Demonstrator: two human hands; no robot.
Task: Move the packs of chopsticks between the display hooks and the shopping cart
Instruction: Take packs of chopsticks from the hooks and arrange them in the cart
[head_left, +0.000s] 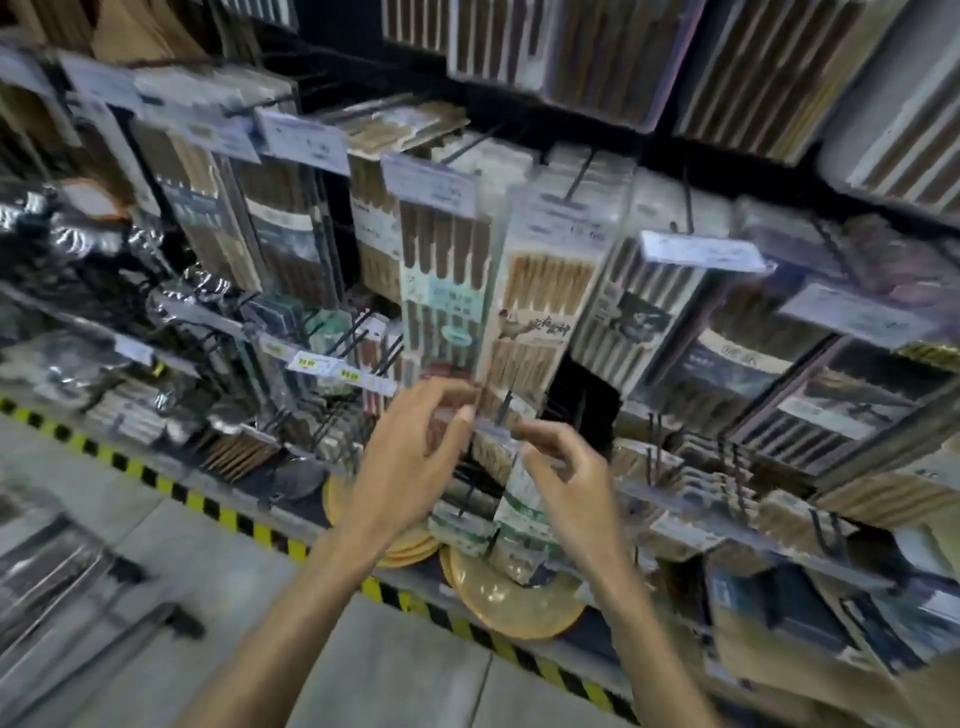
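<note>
**Both hands up at the hanging chopstick packs**

The left fingertips (464, 414) are closing in a pinch, thumb against forefinger, on the bottom edge of the dark chopstick pack (444, 280) in the middle of the frame. Just to the right, the right fingers (535, 432) are curling narrow, thumb close under them, right by a clear plastic strip. Motion blur is hiding whether they are gripping anything, so I cannot tell.

Moving out, the left hand (415, 447) is reaching up from the lower middle of the frame. The right hand (569, 483) is hovering just beside it, slightly lower, and the two are near each other but apart.

The dark chopstick pack is hanging upright under a white price tag (431, 184). Touching its right side, the light chopstick pack (540, 312) is leaning a little, hanging from a black display hook (577, 176). More packs are filling the rows to either side and above.

Below the hands, round wooden plates (514, 603) are lying on the bottom shelf. A yellow-and-black hazard stripe (218, 512) is running diagonally along the shelf base. In the lower left corner, blurred metal bars are showing what looks like the shopping cart (88, 608), well apart from both hands.
</note>
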